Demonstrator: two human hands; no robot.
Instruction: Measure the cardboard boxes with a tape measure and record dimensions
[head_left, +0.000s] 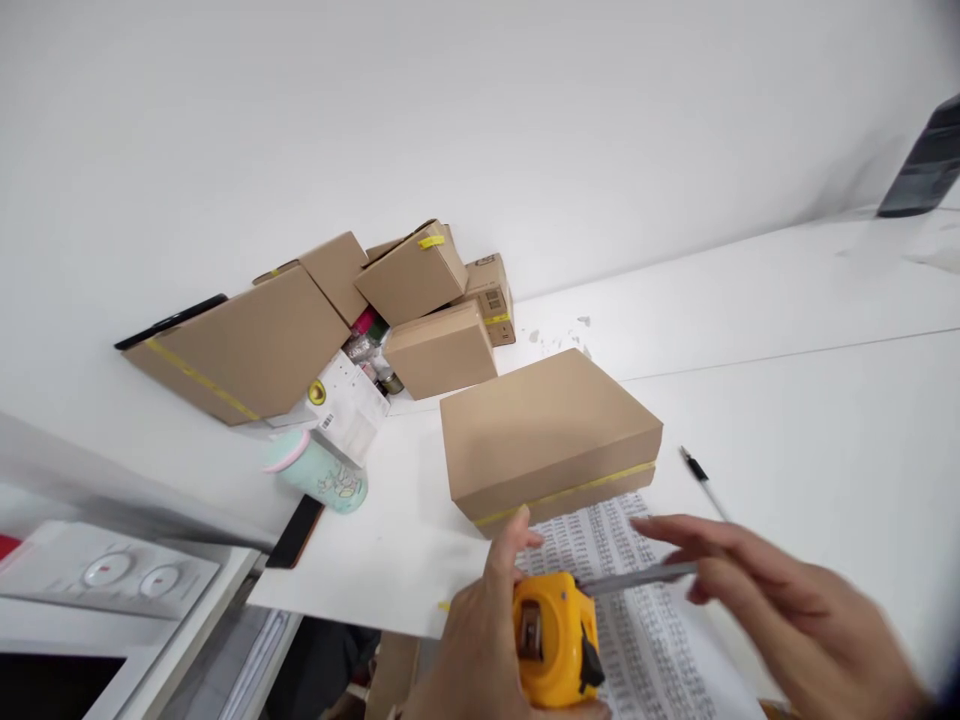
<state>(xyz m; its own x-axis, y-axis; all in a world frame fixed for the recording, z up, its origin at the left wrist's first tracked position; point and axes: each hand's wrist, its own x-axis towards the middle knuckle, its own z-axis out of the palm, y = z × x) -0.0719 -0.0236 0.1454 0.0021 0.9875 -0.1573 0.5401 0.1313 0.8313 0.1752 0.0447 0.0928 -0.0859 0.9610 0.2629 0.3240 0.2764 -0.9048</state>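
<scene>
My left hand [480, 630] is wrapped round the yellow case of a tape measure [555, 640] near the table's front edge. A short length of its metal blade [641, 578] is out, running to the right. At the blade's far end my right hand [772, 600] pinches it between thumb and fingers. Below both hands lies a printed sheet [637, 640] covered in columns of small text. Just beyond the sheet rests a closed cardboard box [547, 430] with a yellow strip along its side. To its right lies a black-and-clear pen [703, 482], apart from my right hand.
Several cardboard boxes [442, 350] are stacked against the wall at the back left. In front of them stand a white carton [349, 405] and a mint-green cup [322, 475]. A dark flat object [296, 530] lies at the left edge. A dark container [922, 165] stands far right.
</scene>
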